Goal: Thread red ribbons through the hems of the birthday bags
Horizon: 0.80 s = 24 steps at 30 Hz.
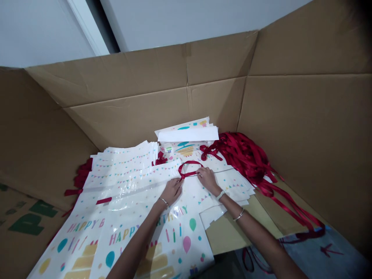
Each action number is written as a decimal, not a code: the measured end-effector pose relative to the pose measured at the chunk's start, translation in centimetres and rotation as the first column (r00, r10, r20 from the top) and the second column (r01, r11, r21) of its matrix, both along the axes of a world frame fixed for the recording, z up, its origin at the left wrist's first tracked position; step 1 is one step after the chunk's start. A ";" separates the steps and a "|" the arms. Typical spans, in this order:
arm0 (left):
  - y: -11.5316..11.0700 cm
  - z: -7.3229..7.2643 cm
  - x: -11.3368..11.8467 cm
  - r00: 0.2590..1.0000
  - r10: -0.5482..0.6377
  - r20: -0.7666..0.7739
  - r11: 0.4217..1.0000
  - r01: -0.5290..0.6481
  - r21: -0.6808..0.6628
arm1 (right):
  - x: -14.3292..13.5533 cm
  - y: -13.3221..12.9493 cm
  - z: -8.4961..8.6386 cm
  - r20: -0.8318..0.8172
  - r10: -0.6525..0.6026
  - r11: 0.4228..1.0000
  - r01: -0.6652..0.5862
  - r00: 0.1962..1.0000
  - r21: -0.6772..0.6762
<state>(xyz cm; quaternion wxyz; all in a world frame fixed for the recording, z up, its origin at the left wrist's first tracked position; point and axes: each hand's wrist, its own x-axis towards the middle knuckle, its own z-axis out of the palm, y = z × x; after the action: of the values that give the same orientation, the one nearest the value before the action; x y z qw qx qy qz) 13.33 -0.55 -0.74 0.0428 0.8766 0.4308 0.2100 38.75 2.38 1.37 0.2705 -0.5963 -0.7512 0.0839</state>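
A red ribbon [190, 162] forms an open loop above white bags or sheets [180, 248] printed with birthday cakes, balloons and bunting. My left hand [172, 190] pinches the loop's lower left end, where the ribbon crosses itself. On the loop's right side, my right hand [207, 180] grips the ribbon between thumb and fingers. A short red ribbon piece [104, 200] shows on the printed sheets to the left. Near my right hand lies a red bow [210, 152]. My fingertips partly hide the ribbon where they hold it.
Tall cardboard walls [130, 120] enclose the back and sides. At right, a large heap of red ribbons [247, 155] trails strands over the edge. Folded white printed sheets [187, 134] stand at the back. More red ribbon [83, 176] bunches along the left side.
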 end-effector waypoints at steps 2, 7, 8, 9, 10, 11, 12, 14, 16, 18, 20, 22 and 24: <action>-0.4 0.2 0.3 1.000 0.004 -0.030 1.000 -0.005 -0.009 | 1.7 0.7 -0.4 0.021 0.017 1.000 -0.017 1.000 -0.004; -0.9 0.1 0.4 1.000 0.019 -0.018 0.997 -0.020 -0.073 | 5.5 1.7 -1.1 -0.105 0.204 0.979 -0.200 0.973 0.050; -0.9 0.1 0.3 1.000 0.019 -0.008 0.996 -0.019 -0.087 | 6.3 1.7 -1.2 -0.146 0.242 0.970 -0.235 0.959 0.064; -0.9 0.1 0.1 1.000 0.015 0.001 0.995 -0.015 -0.099 | 7.2 1.8 -1.2 -0.174 0.267 0.963 -0.259 0.948 0.069; -0.9 0.1 0.0 1.000 0.008 0.008 0.994 -0.007 -0.111 | 8.1 1.8 -1.1 -0.185 0.278 0.961 -0.272 0.943 0.060; -0.9 0.1 -0.1 1.000 0.000 0.012 0.993 0.001 -0.121 | 8.9 1.8 -1.0 -0.176 0.279 0.960 -0.277 0.944 0.039; -0.9 0.1 -0.2 1.000 -0.005 0.015 0.992 0.007 -0.127 | 9.7 1.8 -0.9 -0.151 0.278 0.960 -0.280 0.949 0.010; -0.9 0.0 -0.3 1.000 -0.011 0.020 0.992 0.014 -0.127 | 10.8 1.9 -0.5 -0.092 0.291 0.954 -0.297 0.952 -0.048; -0.9 -0.1 -0.3 1.000 -0.011 0.024 0.993 0.013 -0.119 | 10.9 2.3 -0.1 -0.061 0.315 0.945 -0.319 0.947 -0.069; -0.9 -0.3 -0.3 1.000 -0.002 0.028 0.994 0.005 -0.107 | 9.7 2.9 -0.1 -0.054 0.343 0.937 -0.346 0.938 -0.051; -1.0 -0.5 -0.3 1.000 0.011 0.029 0.995 -0.008 -0.096 | 7.4 3.5 -0.2 -0.055 0.377 0.925 -0.379 0.924 -0.023; -1.0 -0.7 -0.4 0.999 0.022 0.027 0.996 -0.019 -0.091 | 4.7 3.8 -0.5 -0.060 0.409 0.912 -0.410 0.911 -0.011; -0.9 -0.9 -0.5 0.999 0.031 0.027 0.996 -0.029 -0.090 | 2.5 4.0 -0.8 -0.058 0.422 0.906 -0.423 0.905 -0.007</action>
<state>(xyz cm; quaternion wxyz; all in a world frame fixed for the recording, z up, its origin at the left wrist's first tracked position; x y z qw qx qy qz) 12.82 -1.47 -1.59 0.0850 0.8642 0.4523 0.2034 41.28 6.39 0.55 0.2610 -0.4193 -0.8539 0.1643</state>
